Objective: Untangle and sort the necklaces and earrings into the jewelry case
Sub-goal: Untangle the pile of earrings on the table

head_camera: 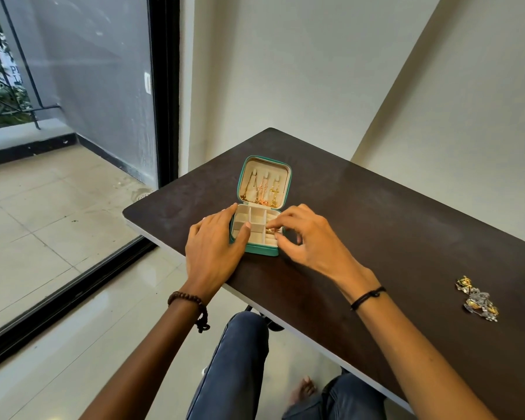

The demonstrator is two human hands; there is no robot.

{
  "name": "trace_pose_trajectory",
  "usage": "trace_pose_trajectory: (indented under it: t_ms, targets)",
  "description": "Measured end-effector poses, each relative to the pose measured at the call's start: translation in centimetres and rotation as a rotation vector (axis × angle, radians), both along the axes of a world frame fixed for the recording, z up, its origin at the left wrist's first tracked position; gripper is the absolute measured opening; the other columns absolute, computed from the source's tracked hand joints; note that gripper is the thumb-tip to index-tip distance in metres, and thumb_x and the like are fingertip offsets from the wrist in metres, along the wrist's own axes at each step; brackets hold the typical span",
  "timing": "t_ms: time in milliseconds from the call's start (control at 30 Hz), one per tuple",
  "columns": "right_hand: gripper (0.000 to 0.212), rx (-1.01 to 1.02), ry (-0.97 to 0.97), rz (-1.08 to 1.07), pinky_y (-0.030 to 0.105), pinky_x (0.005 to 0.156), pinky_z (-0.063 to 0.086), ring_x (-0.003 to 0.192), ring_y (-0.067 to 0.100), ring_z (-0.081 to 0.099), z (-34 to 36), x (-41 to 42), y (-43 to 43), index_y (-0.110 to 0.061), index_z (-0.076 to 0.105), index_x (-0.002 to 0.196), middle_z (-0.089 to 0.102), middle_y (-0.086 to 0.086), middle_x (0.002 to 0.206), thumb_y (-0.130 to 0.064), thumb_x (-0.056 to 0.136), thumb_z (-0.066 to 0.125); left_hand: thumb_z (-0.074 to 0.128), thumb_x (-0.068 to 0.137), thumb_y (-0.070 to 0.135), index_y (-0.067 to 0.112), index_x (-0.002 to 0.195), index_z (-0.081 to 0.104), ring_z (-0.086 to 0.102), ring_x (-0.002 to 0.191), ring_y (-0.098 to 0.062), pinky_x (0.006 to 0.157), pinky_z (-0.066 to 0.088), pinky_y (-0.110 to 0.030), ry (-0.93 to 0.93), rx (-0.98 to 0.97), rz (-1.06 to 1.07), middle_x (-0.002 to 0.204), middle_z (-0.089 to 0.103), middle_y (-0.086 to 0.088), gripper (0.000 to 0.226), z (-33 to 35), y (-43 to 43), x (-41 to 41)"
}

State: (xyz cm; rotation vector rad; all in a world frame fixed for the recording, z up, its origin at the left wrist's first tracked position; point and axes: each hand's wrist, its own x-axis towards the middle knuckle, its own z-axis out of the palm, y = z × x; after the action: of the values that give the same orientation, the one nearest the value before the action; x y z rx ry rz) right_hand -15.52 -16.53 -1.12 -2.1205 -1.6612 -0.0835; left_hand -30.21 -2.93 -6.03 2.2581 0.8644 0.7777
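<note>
A small teal jewelry case (262, 251) lies open on the dark table (376, 213). Its raised lid (287, 177) holds three gold necklaces (262, 192) hanging from hooks. The cream base is split into several compartments. My left hand (215, 244) rests on the case's left side, thumb over a compartment, steadying it. My right hand (306, 234) reaches over the right side, fingertips pinching a small gold earring (269, 230) at a right-hand compartment. A pile of gold and silver earrings (478, 300) lies on the table far right.
The table's near edge runs diagonally past my knees in blue jeans (234, 365). A glass sliding door (73, 116) with a black frame stands to the left, over a tiled floor. A cream wall rises behind the table.
</note>
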Motion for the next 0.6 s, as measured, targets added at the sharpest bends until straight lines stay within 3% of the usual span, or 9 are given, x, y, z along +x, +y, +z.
trace_pose_trajectory:
  t_ms: [200,400,600]
  targets:
    - [0.025,-0.050,-0.018,0.012,0.013,0.086,0.046,0.119,0.005,0.045,0.5,-0.3,-0.2,-0.016,0.073,0.121,0.057,-0.001,0.123,-0.023,0.098,0.064,0.047,0.099,0.050,0.028,0.144,0.046,0.052,0.127,-0.017,0.108,0.033,-0.037,-0.013,-0.012,-0.002,0.135,0.061,0.006,0.050,0.1,-0.1,0.0]
    - [0.030,-0.002,0.012,-0.049,0.008,0.071,0.038,0.104,-0.002,0.044,0.0,-0.4,-0.8,-0.019,0.068,0.127,0.064,-0.005,0.121,-0.027,0.099,0.062,0.049,0.099,0.049,0.028,0.142,0.048,0.054,0.125,-0.017,0.107,0.035,-0.037,-0.014,-0.018,-0.002,0.133,0.062,0.006,0.048,0.4,-0.2,-0.1]
    - [0.027,-0.023,-0.105,-0.051,0.023,0.077,0.057,0.118,0.005,0.046,0.3,-1.5,-2.1,-0.020,0.067,0.126,0.055,-0.005,0.125,-0.025,0.104,0.053,0.050,0.098,0.048,0.029,0.141,0.048,0.055,0.122,-0.016,0.106,0.035,-0.036,-0.022,-0.027,-0.013,0.131,0.063,0.007,0.046,0.8,-0.5,-0.3]
